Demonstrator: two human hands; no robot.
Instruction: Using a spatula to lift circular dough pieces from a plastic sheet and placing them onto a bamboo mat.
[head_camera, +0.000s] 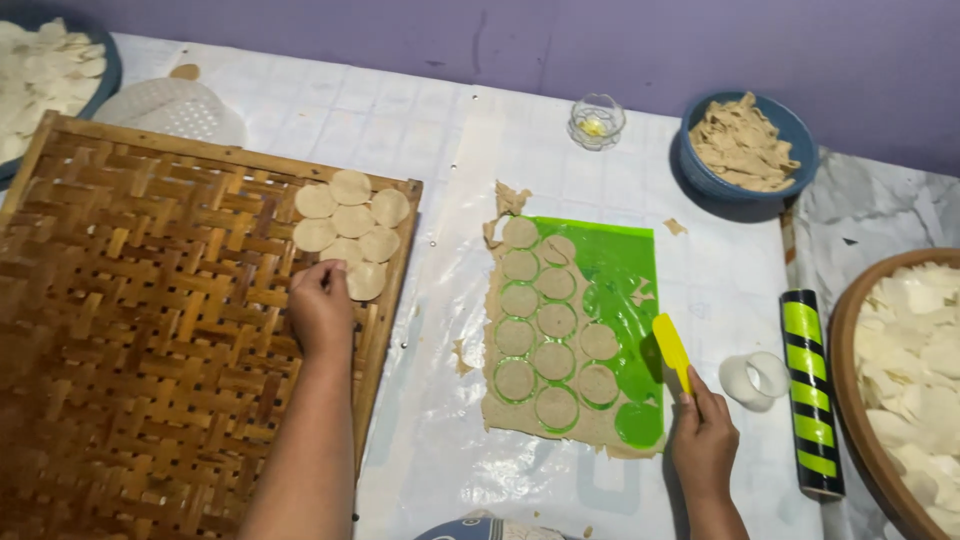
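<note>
pressing down among the dough rounds (350, 228) at the far corner of the woven bamboo tray (150, 330), your left hand (320, 305) has its fingers curled onto the nearest round, touching it; you cannot tell whether they actually pinch it. the rounds lie in a small cluster, overlapping at their edges. your right hand (703, 440) is closed around the handle of a yellow scraper (671, 348), whose blade rests on the green plastic sheet (610, 270). on that sheet lies a rolled dough slab (545, 330) with circles cut into it in two rows, most still sitting in their holes. just beside your right hand stands a white ring cutter (757, 379), then a black and yellow-green striped rolling pin (812, 390). further out on the bench (400, 120) are a blue bowl of dough scraps (745, 148), a small glass (597, 120), and a brown basin of pale chips (915, 370).
</note>
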